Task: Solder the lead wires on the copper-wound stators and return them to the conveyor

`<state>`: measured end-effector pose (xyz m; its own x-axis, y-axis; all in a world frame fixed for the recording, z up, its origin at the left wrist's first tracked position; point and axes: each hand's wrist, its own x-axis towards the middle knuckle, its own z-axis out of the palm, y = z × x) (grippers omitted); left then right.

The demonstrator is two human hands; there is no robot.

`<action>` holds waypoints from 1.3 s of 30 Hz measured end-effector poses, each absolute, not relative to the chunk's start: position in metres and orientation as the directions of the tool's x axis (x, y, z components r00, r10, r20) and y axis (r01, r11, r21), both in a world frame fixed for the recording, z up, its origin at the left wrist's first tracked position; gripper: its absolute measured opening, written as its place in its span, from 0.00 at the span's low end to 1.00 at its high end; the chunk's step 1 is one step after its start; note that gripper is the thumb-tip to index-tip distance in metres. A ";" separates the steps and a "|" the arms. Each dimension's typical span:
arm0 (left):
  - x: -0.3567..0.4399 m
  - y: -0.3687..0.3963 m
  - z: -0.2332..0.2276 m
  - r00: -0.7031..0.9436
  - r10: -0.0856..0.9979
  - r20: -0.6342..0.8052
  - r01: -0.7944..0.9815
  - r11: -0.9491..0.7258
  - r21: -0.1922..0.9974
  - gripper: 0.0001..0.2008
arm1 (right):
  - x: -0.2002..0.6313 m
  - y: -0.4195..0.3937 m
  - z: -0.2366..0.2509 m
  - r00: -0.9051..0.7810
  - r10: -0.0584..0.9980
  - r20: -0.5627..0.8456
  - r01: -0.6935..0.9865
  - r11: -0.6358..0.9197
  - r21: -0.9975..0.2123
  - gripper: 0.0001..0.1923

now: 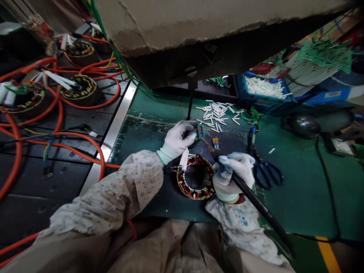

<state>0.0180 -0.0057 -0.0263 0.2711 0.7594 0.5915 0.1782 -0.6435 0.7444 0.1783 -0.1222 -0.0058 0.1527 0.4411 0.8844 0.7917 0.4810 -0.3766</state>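
I have the left hand [179,138] pinched nearly closed on thin wires [196,131] and the right hand [237,170] curled round a black-handled tool [250,194], the wound ring [196,194] lying between on the tabletop [298,182], so a jerk might jab the left.

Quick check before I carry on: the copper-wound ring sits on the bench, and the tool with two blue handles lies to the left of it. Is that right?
Not quite: the head view shows the tool with two blue handles to the right of the copper-wound ring, beyond the right hand. The ring does sit on the bench.
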 end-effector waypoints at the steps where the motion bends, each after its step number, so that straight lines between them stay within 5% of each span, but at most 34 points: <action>1: 0.018 -0.006 -0.026 0.269 0.754 0.598 0.173 -0.649 0.740 0.03 | 0.178 -0.123 -0.005 0.161 0.446 0.881 0.784 0.484 -0.388 0.13; 6: 0.018 -0.006 -0.025 0.274 0.756 0.594 0.182 -0.647 0.740 0.01 | 0.170 -0.106 0.003 0.201 0.537 0.819 0.778 0.420 -0.466 0.09; 10: 0.018 -0.007 -0.024 0.265 0.771 0.580 0.214 -0.633 0.744 0.00 | 0.158 -0.084 0.007 0.161 0.699 0.697 0.802 0.320 -0.505 0.17; 23: 0.014 0.001 -0.014 0.313 0.839 0.445 0.223 -0.520 0.824 0.05 | 0.158 -0.088 -0.003 0.169 0.810 0.561 0.840 0.180 -0.512 0.15; 27: 0.016 0.002 -0.016 0.285 0.856 0.430 0.215 -0.495 0.842 0.04 | 0.161 -0.092 -0.002 0.180 0.749 0.638 0.840 0.221 -0.496 0.13; 32: 0.015 0.001 -0.023 0.272 0.854 0.444 0.193 -0.501 0.844 0.03 | 0.172 -0.112 -0.005 0.289 0.482 0.827 0.766 0.401 -0.502 0.08; 39: 0.015 0.000 -0.024 0.285 0.851 0.442 0.210 -0.505 0.837 0.02 | 0.168 -0.119 0.003 0.249 0.536 0.807 0.753 0.418 -0.509 0.14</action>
